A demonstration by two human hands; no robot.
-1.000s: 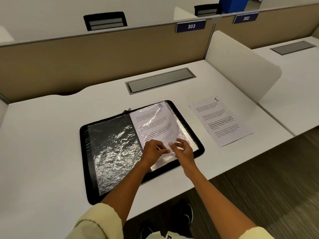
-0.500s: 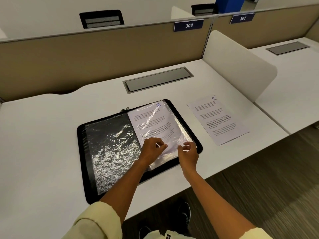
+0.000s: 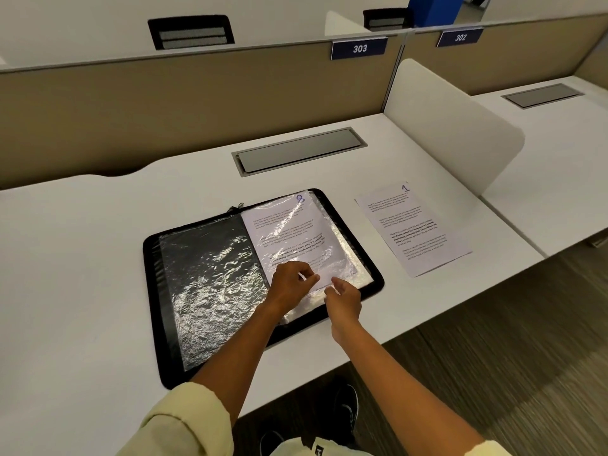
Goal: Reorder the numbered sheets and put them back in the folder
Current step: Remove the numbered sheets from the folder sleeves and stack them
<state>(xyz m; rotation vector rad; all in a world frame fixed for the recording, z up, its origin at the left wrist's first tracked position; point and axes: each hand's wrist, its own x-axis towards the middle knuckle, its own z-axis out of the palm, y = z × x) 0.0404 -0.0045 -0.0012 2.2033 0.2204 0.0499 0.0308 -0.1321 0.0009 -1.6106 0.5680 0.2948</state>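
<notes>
A black zip folder [image 3: 154, 291] lies open on the white desk, with crinkled clear plastic sleeves inside. Its right sleeve holds a printed sheet [image 3: 289, 235] with a blue handwritten number at its top corner. My left hand [image 3: 291, 278] pinches the lower edge of that sheet or its sleeve between thumb and fingers. My right hand [image 3: 342, 297] sits just right of it, fingertips pinching the sleeve's lower edge. A loose sheet marked 1 [image 3: 413, 227] lies flat on the desk to the right of the folder.
A grey cable hatch [image 3: 299, 151] is set into the desk behind the folder. A white rounded divider [image 3: 450, 123] stands at the right, a beige partition [image 3: 184, 97] at the back with a 303 label [image 3: 359, 48]. The desk's front edge runs below my forearms.
My right hand slid left along the sleeve's lower edge, closer to my left hand. My left hand stayed pinching at the same place. The sheets have not shifted.
</notes>
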